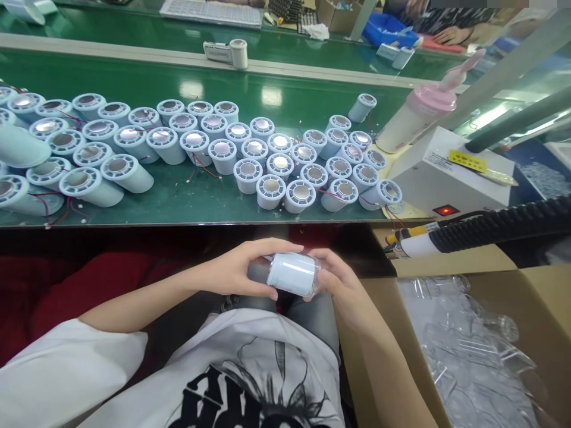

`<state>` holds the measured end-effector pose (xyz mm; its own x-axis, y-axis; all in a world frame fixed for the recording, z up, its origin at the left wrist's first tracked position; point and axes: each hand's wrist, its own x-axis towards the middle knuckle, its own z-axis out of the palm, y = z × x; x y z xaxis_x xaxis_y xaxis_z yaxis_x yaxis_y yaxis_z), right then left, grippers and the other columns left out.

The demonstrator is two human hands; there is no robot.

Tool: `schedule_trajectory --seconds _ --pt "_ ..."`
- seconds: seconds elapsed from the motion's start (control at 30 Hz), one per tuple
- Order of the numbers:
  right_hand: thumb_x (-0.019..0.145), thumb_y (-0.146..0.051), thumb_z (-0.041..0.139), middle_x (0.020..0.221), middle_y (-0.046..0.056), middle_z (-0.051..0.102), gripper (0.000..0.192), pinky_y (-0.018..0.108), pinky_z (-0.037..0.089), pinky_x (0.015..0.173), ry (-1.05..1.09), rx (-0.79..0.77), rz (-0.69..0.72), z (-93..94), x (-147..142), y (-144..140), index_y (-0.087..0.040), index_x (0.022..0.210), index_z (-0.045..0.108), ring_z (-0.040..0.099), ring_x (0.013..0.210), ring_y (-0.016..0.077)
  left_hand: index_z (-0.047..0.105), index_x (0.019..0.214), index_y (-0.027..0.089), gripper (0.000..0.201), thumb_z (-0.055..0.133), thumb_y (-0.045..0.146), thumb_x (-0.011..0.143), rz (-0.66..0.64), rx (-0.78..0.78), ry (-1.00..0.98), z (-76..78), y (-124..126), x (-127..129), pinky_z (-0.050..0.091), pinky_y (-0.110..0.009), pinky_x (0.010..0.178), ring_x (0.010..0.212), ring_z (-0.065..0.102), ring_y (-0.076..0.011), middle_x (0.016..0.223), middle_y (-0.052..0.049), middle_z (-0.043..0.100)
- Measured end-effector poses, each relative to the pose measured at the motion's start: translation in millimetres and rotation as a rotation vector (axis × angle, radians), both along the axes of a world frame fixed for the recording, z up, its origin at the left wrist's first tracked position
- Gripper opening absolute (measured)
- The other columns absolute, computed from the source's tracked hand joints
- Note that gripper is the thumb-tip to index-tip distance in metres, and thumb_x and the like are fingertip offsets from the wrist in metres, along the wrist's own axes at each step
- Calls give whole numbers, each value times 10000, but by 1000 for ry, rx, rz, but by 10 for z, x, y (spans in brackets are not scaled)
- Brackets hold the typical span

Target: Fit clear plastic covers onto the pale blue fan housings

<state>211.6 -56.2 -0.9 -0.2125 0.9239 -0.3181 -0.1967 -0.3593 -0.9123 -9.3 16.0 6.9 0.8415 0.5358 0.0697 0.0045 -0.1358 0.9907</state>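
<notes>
Low in front of my lap, a light blue cylindrical housing (292, 273) lies on its side between my hands. A clear plastic cover (317, 279) surrounds it, its rounded end at the right. My left hand (243, 267) reaches around the left end, thumb below and fingers along the top, with a gap at the palm. On the right, my right hand (343, 282) has its fingers closed on the clear cover's end. The fingertips behind the housing are hidden.
Many similar blue housings (270, 187), some with thin wires, stand on the green bench (178, 205). To the right are a cardboard box (379, 333) of clear covers (468, 339), a grey device (450, 172) and a pink-topped bottle (419, 113). Another person's hand (450, 35) rests far right.
</notes>
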Motion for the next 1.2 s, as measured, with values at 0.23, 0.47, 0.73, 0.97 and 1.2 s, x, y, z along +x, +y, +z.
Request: schedule_trajectory --seconds 0.23,0.47,0.73,0.97,1.2 --pt "766 -613 613 583 -23 623 482 180 470 383 64 -125 -15 -102 -66 7 -188 950 480 613 452 133 461 1376 259 722 752 193 719 2 8 -14 -7 5 0 457 -359 1012 1297 457 -271 1407 -124 469" --pt "727 -736 528 496 -21 594 561 143 332 280 99 -273 32 -14 -146 42 -196 869 478 510 334 103 483 1357 293 718 762 171 707 -5 19 -61 -41 19 8 427 -387 1047 1337 414 -279 1444 -108 437" --pt "774 -806 331 454 -6 526 678 145 251 262 137 -386 195 -34 -145 46 -165 732 548 422 292 70 541 1291 239 620 755 190 711 48 -21 -42 1 -17 32 507 -347 931 1243 497 -283 1340 -137 512" --pt "765 -404 738 1436 92 425 608 455 451 1016 -438 608 22 -59 -17 -64 -310 1297 457 459 1277 275 460 1335 267 628 721 209 766 60 -430 -21 44 -43 21 535 -298 855 1005 635 -188 1192 -81 596" --pt "784 -348 733 1280 70 590 537 385 558 876 -200 379 30 -11 21 -107 -318 1280 531 604 1104 255 446 1385 276 784 786 181 684 -29 -223 -21 80 22 23 470 -359 996 1221 529 -266 1401 -108 481"
